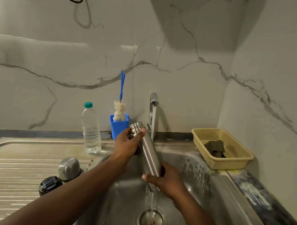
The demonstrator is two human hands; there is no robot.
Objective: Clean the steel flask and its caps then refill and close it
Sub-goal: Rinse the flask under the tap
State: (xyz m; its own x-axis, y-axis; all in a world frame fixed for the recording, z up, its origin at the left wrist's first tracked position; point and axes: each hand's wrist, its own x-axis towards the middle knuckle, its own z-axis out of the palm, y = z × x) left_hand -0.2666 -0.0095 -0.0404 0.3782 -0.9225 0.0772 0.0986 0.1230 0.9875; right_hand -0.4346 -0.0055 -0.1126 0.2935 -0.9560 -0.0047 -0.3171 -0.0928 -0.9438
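Seems about midway through the cleaning. Holding the flask (148,155) slanted over the sink (201,174), with the left grip (128,143) curled round its neck just below the open threaded mouth and the right grip (168,182) curled round its base. Rinsing under the running tap (153,99) beyond both grips, with water falling past the right grip to the drain. Left to do, judging from this: perhaps washing the steel cap (69,168) and black cap (50,184), both off and lying on the desk (17,171) left of the left grip, then refilling, maybe from the water bottle (91,130), and closing. Can read no brand, label or writing anywhere
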